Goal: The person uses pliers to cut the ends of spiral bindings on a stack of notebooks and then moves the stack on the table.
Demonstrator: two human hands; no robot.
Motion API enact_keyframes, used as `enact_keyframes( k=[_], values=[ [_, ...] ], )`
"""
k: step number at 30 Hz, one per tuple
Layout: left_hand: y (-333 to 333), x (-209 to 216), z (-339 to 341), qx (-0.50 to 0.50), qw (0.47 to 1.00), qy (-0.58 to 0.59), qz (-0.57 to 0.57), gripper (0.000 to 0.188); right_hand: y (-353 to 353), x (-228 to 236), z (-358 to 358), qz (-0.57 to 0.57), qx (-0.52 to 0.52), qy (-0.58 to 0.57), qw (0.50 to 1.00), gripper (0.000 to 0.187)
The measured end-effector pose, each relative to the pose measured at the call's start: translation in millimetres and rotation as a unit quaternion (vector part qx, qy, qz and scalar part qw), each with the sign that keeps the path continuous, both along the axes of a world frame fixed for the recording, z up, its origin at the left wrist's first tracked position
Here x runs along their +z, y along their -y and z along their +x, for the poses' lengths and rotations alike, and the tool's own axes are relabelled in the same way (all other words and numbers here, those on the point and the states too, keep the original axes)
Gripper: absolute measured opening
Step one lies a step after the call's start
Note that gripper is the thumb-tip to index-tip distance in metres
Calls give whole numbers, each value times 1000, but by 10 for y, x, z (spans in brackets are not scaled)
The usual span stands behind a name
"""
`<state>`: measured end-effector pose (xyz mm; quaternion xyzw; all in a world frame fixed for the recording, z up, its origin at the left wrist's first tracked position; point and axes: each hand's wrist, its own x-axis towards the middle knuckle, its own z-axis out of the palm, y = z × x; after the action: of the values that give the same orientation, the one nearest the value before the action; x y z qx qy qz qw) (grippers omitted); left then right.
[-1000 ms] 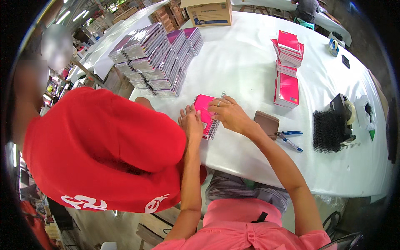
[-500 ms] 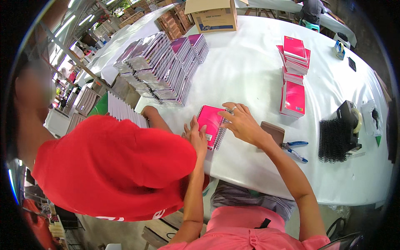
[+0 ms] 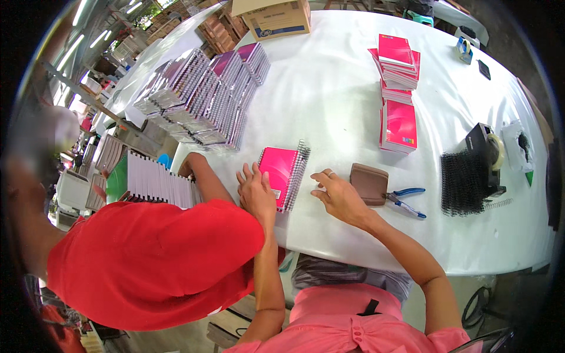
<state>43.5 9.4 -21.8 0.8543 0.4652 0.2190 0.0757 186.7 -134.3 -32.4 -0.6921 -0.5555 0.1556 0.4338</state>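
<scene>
Pink spiral notebook [image 3: 278,169]: one uppermost, lying on the white table [image 3: 338,100]; I cannot tell how many lie beneath. Left hand [image 3: 257,193]: one, fingers spread over its left edge. Right hand [image 3: 340,198]: one, empty, fingers parted and loosely bent, nearby. I count one pliers [image 3: 409,192].

I log the notebook [image 3: 278,167] as hot pink with a small white label patch; bench [image 3: 335,76], white; stacked pads [image 3: 400,122], pinkish red with white page edges. Over my remote feed: carton [image 3: 276,19] tan, blue band; case [image 3: 369,184] brown; pliers [image 3: 410,191] blue-handled; coils [image 3: 460,183] black; co-worker's shirt [image 3: 159,265] plain red.
</scene>
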Motion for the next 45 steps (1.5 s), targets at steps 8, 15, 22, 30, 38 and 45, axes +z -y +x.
enact_keyframes(
  k=[8,15,22,30,38,45],
  values=[
    [349,22,-43,-43,993,70,83,55,-8,149,225,15,-25,42,999,24],
    [543,74,-197,-72,990,112,47,62,72,185,278,-25,-7,62,998,26],
    [604,-21,-288,-91,984,148,39,64,171,92,284,-34,-22,178,983,31],
    [549,-92,-354,-84,974,205,44,63,221,-107,358,-13,-4,300,954,36],
    [628,-171,-522,-73,959,272,15,63,263,-136,431,2,22,293,956,36],
    [643,-341,-668,-52,953,299,10,60,249,-165,426,16,14,320,947,38]
  ],
)
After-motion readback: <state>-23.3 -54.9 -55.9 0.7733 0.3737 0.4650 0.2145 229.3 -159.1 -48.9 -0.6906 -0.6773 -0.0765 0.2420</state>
